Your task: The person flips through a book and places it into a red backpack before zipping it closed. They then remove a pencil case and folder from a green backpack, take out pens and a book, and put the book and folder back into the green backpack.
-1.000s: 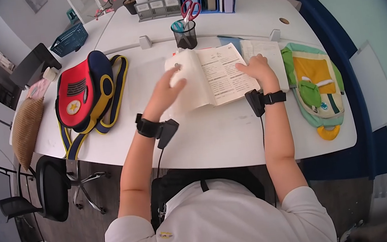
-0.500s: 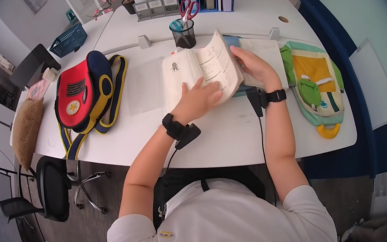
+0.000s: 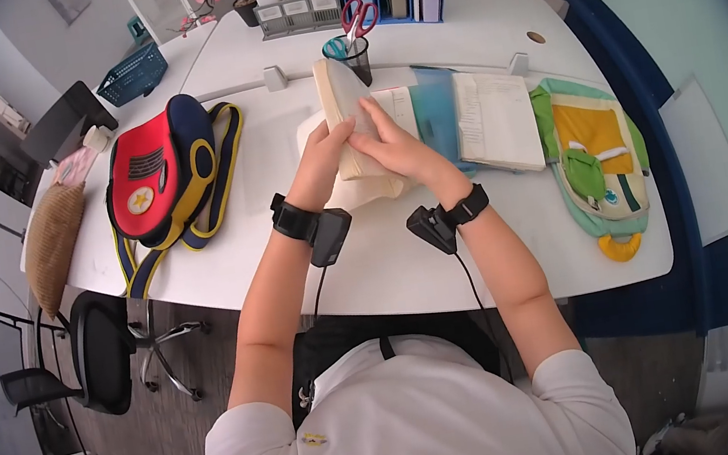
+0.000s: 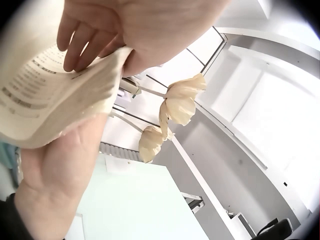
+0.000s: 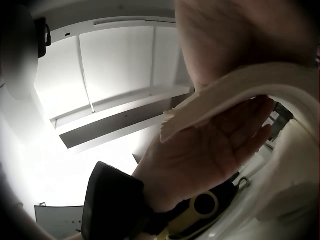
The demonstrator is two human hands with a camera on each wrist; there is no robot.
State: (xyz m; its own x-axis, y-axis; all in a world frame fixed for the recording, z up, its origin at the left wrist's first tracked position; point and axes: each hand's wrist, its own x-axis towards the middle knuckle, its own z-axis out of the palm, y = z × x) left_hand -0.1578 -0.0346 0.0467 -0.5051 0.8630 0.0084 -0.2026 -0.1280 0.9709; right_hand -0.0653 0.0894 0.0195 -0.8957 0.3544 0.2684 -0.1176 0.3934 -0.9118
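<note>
Since the earlier frame, the pages of a thick cream paper book [image 3: 344, 97] have swung upright, mid-frame. The left hand [image 3: 322, 166] grips them between thumb and fingers; the right hand [image 3: 404, 148], fingers straight, presses the opposite face. The raised pages partly cover a black mesh pen cup [image 3: 360, 65]; a translucent blue folder [image 3: 436, 113] lies right.

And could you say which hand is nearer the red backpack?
Left: the left hand is apart from the red backpack, to its right; the right hand is farther right.
</note>
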